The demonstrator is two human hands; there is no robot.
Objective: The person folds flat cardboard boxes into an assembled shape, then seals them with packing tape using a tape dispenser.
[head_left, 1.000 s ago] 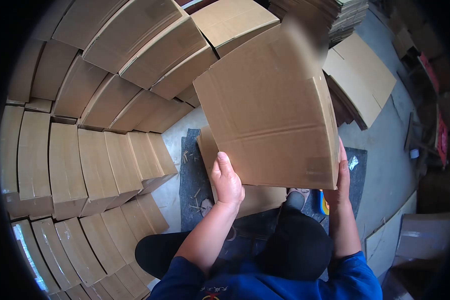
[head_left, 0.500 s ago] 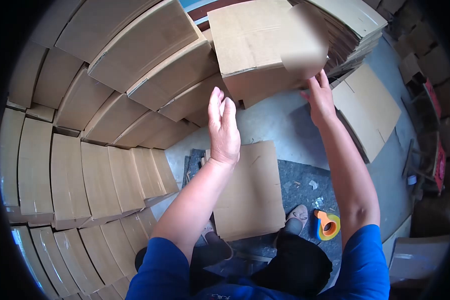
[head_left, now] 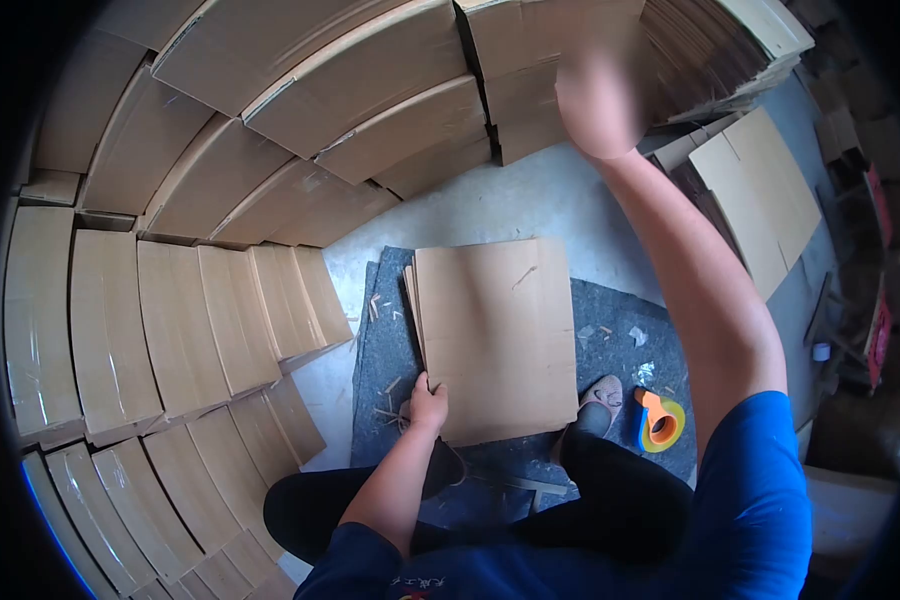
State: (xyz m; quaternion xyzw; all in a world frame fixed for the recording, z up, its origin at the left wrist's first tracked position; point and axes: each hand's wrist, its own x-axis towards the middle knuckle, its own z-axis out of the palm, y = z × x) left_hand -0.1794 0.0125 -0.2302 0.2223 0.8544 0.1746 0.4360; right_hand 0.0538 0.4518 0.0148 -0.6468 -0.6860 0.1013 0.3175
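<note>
In front of me a short pile of flattened cardboard cartons (head_left: 500,330) lies on a dark mat. My left hand (head_left: 429,405) is at its lower left edge, fingers closed on the margin of the cardboard. Stretched far forward, my right hand (head_left: 595,105) is in front of a cardboard box (head_left: 520,115) at the end of the stacked row; blur hides its fingers. An orange tape dispenser (head_left: 660,422) with a yellow roll rests on the mat beside my right foot.
Closed cardboard boxes (head_left: 180,330) are stacked along the left and far sides. At the upper right stands a tall pile of flat cardboard (head_left: 715,60), with another leaning cardboard piece (head_left: 760,195) below it. Scraps litter the dark mat (head_left: 610,290).
My left hand has come down from beside the far box to the flat cardboard pile. My right hand has moved up and left in view. The far box now sits against the row.
</note>
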